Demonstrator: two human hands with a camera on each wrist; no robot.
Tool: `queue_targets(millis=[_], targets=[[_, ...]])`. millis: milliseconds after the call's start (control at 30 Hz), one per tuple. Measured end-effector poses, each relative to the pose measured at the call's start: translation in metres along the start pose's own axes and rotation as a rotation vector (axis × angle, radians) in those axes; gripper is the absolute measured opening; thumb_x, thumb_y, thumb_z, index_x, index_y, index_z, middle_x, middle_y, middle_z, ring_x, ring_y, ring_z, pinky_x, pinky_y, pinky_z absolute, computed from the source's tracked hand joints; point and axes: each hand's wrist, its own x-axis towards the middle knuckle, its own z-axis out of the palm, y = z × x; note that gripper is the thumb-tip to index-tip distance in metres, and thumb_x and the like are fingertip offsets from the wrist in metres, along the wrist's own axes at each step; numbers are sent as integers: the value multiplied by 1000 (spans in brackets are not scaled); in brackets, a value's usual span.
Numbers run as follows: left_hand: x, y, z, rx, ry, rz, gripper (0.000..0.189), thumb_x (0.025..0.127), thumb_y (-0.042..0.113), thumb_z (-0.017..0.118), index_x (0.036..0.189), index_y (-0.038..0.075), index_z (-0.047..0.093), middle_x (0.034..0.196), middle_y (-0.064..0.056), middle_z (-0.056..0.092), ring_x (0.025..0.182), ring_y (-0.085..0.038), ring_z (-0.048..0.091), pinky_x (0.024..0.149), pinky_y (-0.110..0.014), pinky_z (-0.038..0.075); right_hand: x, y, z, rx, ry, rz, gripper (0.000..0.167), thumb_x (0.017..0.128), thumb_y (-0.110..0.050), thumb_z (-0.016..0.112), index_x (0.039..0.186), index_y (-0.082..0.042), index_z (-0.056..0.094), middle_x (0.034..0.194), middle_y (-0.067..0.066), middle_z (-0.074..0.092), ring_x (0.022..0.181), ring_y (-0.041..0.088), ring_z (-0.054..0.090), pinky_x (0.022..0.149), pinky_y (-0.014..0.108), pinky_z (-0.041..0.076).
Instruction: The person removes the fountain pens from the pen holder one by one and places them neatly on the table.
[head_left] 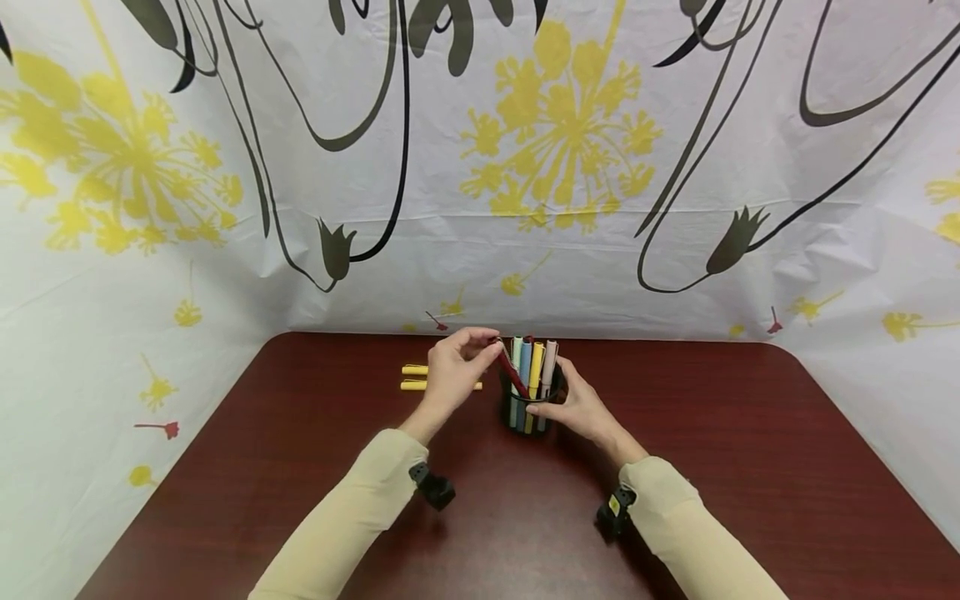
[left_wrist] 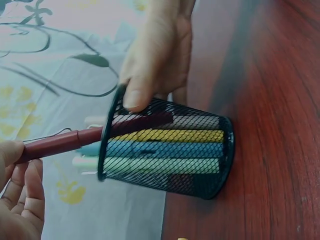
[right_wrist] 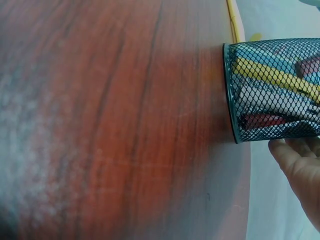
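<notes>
My left hand (head_left: 452,365) pinches the top end of a dark red pen (left_wrist: 65,143). The pen leans, its lower part inside a black mesh pen cup (left_wrist: 229,150). On the cup's right side, my right hand (head_left: 587,410) grips it near the rim, with the thumb in front. A mint pen (head_left: 517,348), a blue pen (head_left: 526,360), a yellow pen (head_left: 537,365) and a pale pinkish pen (head_left: 550,360) stand in the cup. Another dark red pen (right_wrist: 262,120) shows low through the mesh in the right wrist view.
Two yellow pens (head_left: 413,385) lie on the table behind my left hand, partly hidden by it. The dark reddish-brown wooden table (head_left: 750,450) ends at a white patterned cloth (head_left: 420,275) hanging along its back and sides.
</notes>
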Motion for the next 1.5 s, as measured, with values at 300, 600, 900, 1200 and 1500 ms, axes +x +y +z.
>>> queue_targets(millis=[300, 600, 900, 1200, 1500], targets=[[-3, -9, -34, -407, 191, -237, 26, 85, 10, 70, 108, -3, 66, 84, 2, 68, 75, -14, 67, 62, -26, 55, -2, 0, 0, -17, -10, 13, 97, 76, -31, 80, 148, -9, 18, 149, 19, 29, 137, 35, 29, 102, 57, 35], [-11, -25, -74, -564, 342, -426, 22, 89, 12, 66, 109, 5, 62, 81, 11, 66, 74, -3, 66, 60, -15, 51, -2, 1, -1, -2, -4, 8, 96, 75, -30, 80, 147, -10, 20, 143, 18, 38, 134, 35, 35, 101, 56, 38], [-27, -51, -88, -563, 353, -548, 25, 92, 15, 63, 114, 6, 57, 84, 11, 65, 76, -1, 65, 71, -18, 53, -2, 1, 0, -6, -2, 1, 96, 75, -29, 80, 147, -9, 20, 142, 18, 39, 134, 35, 35, 101, 55, 37], [-40, -76, -86, -532, 331, -632, 23, 91, 12, 63, 111, 5, 57, 79, 10, 65, 75, -2, 66, 77, -24, 55, -2, 1, 0, -5, -5, 5, 97, 75, -30, 80, 147, -9, 20, 142, 18, 39, 133, 36, 36, 100, 55, 39], [-46, -88, -82, -501, 306, -673, 25, 90, 10, 63, 114, 2, 56, 82, 11, 67, 79, -5, 67, 77, -22, 54, -1, 1, 0, -4, -3, 3, 95, 75, -28, 80, 147, -10, 21, 140, 18, 41, 132, 35, 37, 100, 55, 39]])
